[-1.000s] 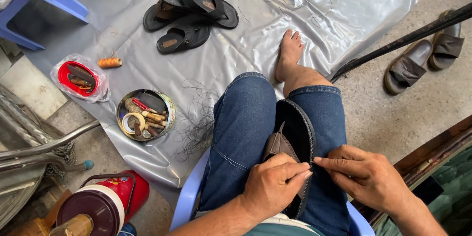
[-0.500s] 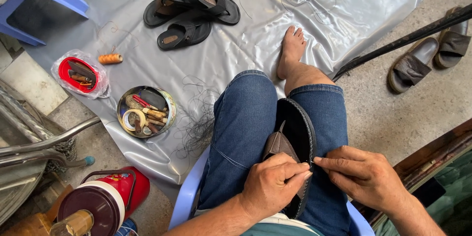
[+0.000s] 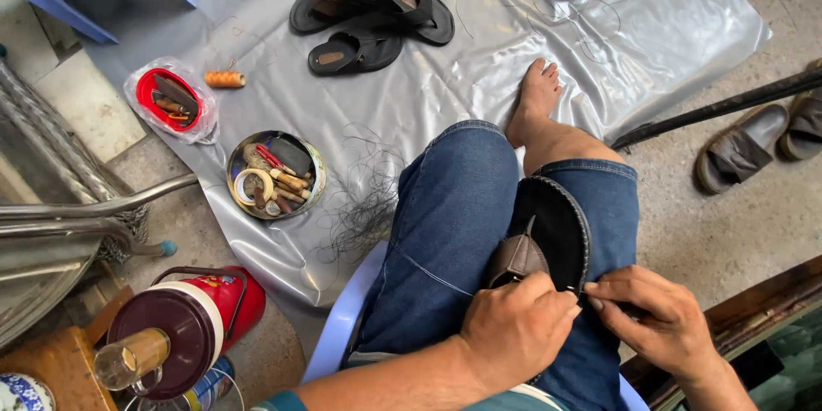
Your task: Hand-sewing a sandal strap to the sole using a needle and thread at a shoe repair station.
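- Left hand is closed around the sandal on the lap, pinning its edge.
- Right hand, just beside it, pinches at the rim, apparently on a needle too small to make out.
- Judgement: keep the sole braced on the thigh, pull stitches snug and even.
- Farther left of the hands: tool tin on the grey sheet.

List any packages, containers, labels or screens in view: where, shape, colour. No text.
Round metal tin: on the grey sheet, left of the knee, open, full of small tools.
Red round dish in clear plastic bag: sheet's left edge.
Red jug with maroon lid: floor, lower left.
No screens or signs; labels too small to tell.
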